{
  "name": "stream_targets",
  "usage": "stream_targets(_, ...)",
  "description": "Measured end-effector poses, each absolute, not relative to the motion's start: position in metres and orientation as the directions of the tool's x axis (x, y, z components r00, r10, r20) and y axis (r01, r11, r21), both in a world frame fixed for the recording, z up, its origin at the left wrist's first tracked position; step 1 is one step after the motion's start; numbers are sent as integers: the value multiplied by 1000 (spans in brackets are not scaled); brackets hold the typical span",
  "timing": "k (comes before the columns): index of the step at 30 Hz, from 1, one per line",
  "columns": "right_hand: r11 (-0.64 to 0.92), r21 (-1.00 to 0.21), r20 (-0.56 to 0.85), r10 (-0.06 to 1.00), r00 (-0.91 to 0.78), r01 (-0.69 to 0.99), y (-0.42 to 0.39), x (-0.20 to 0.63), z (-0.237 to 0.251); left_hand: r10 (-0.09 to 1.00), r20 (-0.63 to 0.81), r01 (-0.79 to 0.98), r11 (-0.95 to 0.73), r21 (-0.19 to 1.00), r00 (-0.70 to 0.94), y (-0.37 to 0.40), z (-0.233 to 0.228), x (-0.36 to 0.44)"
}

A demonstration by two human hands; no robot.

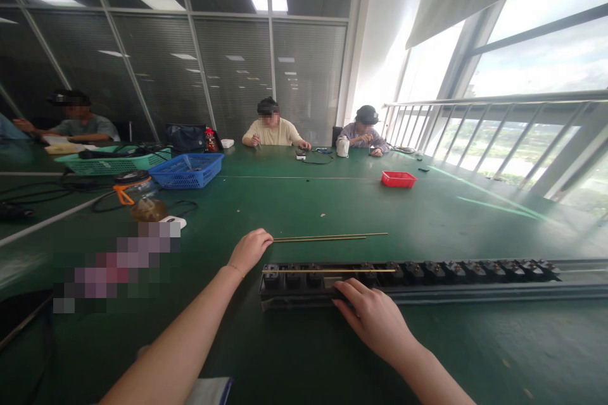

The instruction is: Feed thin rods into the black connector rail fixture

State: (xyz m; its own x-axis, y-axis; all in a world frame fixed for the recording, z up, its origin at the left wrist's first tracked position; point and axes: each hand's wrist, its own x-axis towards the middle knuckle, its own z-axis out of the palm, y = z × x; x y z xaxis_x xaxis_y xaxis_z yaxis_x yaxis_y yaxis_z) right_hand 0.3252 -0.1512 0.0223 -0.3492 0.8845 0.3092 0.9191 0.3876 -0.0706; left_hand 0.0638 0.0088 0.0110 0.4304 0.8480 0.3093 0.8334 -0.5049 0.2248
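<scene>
At a green table (304, 202), the left hand (250, 249) curls closed on the ends of two thin brass rods (332, 237) lying at 12 o'clock of a long black strip (408, 273); the right hand (375, 316) presses flat, fingers open, on the strip's near edge. A third rod (327, 271) rests on the strip and could roll off if it is nudged

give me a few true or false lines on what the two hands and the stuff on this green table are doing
1. The left hand grips the ends of thin brass rods. True.
2. The right hand is lifted clear of the long black strip. False: it rests on the strip's near edge.
3. One brass rod lies along the top of the strip. True.
4. The red tray sits inside the blue basket. False: they stand well apart on the table.
</scene>
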Motion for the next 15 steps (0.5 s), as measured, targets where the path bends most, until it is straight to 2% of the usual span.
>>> stream_targets(6, 387, -84, 308, 886, -346, 918, -150, 325, 22, 866, 336, 855, -459, 240, 370, 8, 7, 64)
stream_targets(10, 389, -84, 300, 888, -350, 917, -150, 325, 22, 857, 424, 877, -417, 240, 292, 10, 8, 61)
stream_targets(13, 393, -87, 305, 885, -352, 915, -150, 326, 21, 837, 507, 866, -397, 305, 205, 7, 30, 61)
stream_targets(15, 393, -88, 304, 885, -351, 915, -150, 326, 21, 851, 481, 840, -408, 358, 209, -3, 57, 65)
